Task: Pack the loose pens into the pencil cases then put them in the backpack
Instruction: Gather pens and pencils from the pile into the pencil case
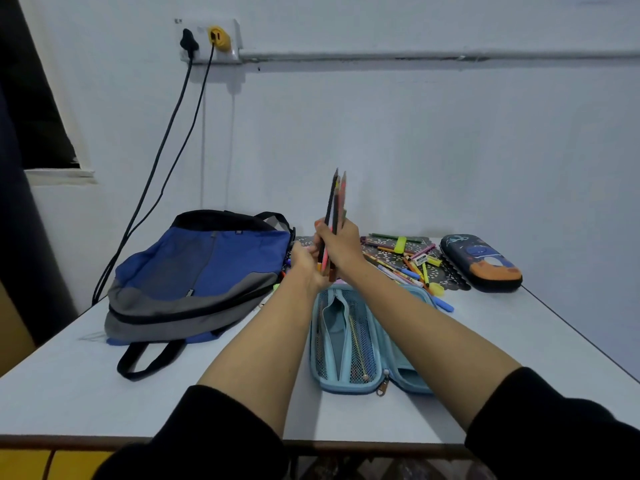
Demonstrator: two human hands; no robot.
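Our right hand (341, 245) is closed around a bundle of pencils (333, 206), gripping them at their lower half. They stand nearly upright, points up, and rise well above the knuckles. Our left hand (304, 264) sits just beside and slightly below the right one, against the bottom ends of the same bundle. Its fingers bend toward the pencils, but we cannot tell whether they truly grip or only steady them. Both forearms are bare, with black sleeves (554, 420) pushed up near the elbows.

Directly under both hands and running back toward us lies the blue case (349, 344), unzipped and spread flat on the table (86, 393). Its mesh pocket faces up and its zip pull (381, 389) hangs at the end nearest us. Something thin lies inside the mesh.

To the right of the right hand, loose pens (401, 263) lie scattered across a dark mat (456, 277), and one blue pen (445, 304) is just off its near edge. Farther right, past the mat, the dark case (481, 263) lies closed.

To the left of the left hand the backpack (201, 271) lies flat, its black strap (145, 362) looping toward us. Beyond it, two cables (162, 161) climb the wall to a socket (211, 41).
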